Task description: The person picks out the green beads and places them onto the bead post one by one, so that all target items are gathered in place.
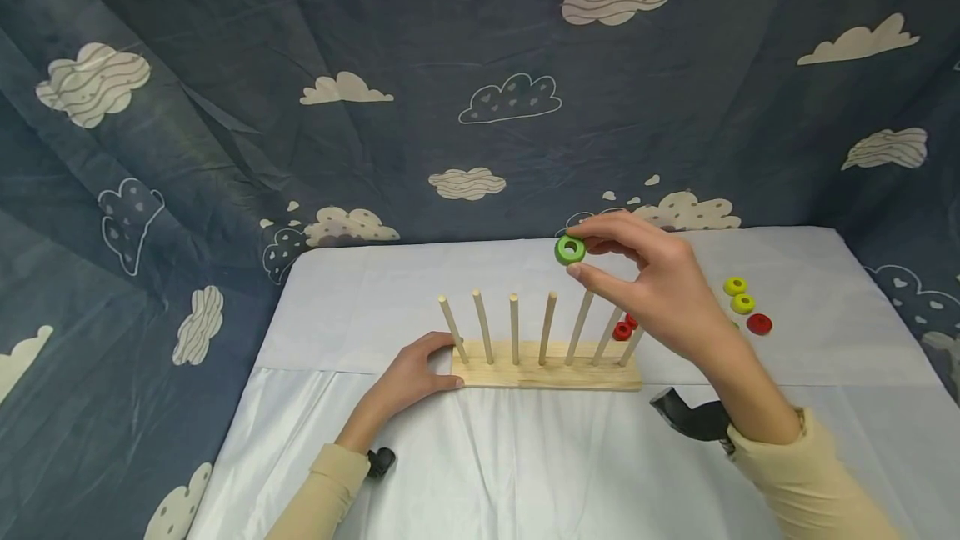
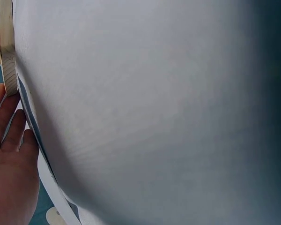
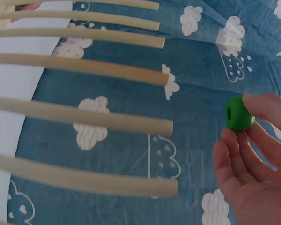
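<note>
My right hand [image 1: 656,286] pinches a green wooden ring [image 1: 570,250] between thumb and fingertips, held up above the pegs. In the right wrist view the same green ring [image 3: 240,113] has its hole turned toward the tips of the pegs [image 3: 131,72]. A pale wooden peg stand [image 1: 547,373] lies lengthwise on the table, with several upright pegs [image 1: 514,327] in a row and no ring on the ones in plain sight. My left hand [image 1: 411,373] holds the stand's left end, thumb at the front edge and fingers behind. The left wrist view shows fingertips against the wood's end [image 2: 9,75].
Right of the stand lie two yellow rings [image 1: 738,294] and a red piece [image 1: 760,324]. Small red rings [image 1: 622,331] show behind the rightmost pegs. White cloth [image 1: 360,298] covers the table, and a dark curtain with clouds [image 1: 420,40] hangs behind it.
</note>
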Demonstrator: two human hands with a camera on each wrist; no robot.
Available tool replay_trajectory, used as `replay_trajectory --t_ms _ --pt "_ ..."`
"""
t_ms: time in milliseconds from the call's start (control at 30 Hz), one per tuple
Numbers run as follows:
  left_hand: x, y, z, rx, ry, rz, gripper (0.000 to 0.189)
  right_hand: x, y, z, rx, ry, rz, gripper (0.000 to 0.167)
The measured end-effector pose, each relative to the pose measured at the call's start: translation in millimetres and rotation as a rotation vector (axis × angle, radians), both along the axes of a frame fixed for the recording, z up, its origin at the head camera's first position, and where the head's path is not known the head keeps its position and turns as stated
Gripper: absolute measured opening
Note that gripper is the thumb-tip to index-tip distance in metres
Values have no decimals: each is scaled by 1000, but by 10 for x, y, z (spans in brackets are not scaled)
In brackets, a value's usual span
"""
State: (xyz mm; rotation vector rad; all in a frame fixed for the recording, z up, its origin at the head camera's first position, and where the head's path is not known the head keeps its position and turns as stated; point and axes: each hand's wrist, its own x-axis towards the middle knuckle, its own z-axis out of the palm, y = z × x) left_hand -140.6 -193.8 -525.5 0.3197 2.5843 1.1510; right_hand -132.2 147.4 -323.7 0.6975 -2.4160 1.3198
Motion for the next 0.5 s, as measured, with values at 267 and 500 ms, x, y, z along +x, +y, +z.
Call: replay_trajectory --t_ms 267,500 --pt "-4 -6 -15 3 5 1 62 -42 -153 -13 12 -26 67 40" --pt "1 -6 -12 -2 9 -9 63 -86 -313 1 41 -70 101 37"
